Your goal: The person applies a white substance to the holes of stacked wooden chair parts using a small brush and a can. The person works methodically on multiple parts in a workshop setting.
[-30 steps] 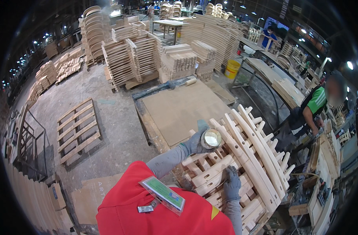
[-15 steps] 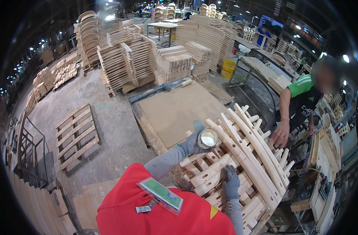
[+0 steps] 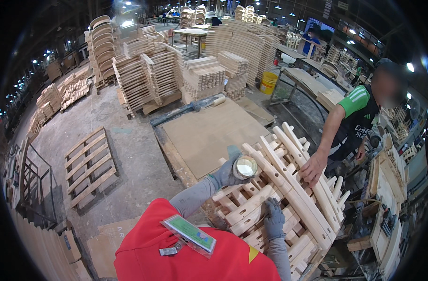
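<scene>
My left hand (image 3: 228,174), in a grey glove, is wrapped round a small round tub (image 3: 245,167) of white, creamy liquid, held upright above the near end of a wood stack. My right hand (image 3: 274,220), gloved in grey too, is low over a slotted wooden rail (image 3: 249,209), its fingers bent and drawn together. Whatever those fingers hold is too small or hidden to make out. Long, curved wooden posts with drilled holes (image 3: 289,189) lie across the stack. A co-worker's bare hand (image 3: 313,168) rests on the posts from the right.
Beyond the stack lies a brown board on a low table (image 3: 214,133). A wooden pallet (image 3: 90,164) is on the floor to the left. Stacked chair parts (image 3: 150,75), a yellow bucket (image 3: 269,82) and a workbench (image 3: 307,84) stand farther back. The co-worker (image 3: 359,112) stands at the right.
The co-worker's hand has reached leftward and down onto the curved posts. My two hands keep nearly the same places, the tub still in the left one. The whole view has shifted slightly.
</scene>
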Demonstrator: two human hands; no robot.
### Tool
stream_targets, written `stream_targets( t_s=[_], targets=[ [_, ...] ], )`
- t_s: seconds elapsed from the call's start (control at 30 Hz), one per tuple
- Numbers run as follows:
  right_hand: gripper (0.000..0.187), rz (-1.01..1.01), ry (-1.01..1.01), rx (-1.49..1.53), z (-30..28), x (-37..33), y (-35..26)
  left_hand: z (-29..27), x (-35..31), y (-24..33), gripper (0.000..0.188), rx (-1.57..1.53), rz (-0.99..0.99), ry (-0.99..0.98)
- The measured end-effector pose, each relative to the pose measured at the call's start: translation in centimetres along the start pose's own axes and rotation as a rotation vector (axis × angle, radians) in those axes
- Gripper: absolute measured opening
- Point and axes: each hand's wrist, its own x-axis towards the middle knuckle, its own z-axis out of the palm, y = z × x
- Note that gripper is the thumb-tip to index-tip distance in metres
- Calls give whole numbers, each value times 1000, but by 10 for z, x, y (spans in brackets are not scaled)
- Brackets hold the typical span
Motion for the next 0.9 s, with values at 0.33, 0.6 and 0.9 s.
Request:
stream_targets(
  t_s=[0.33,0.6,0.9],
  targets=[
    [43,4,13,5,0,-1,0,-1,3,-2,58,6,-3,25],
    [40,11,0,3,-1,0,1,-2,3,0,58,21,-7,-13],
    [42,16,-4,13,-1,1,-2,-5,2,1,61,10,-16,0]
  ],
)
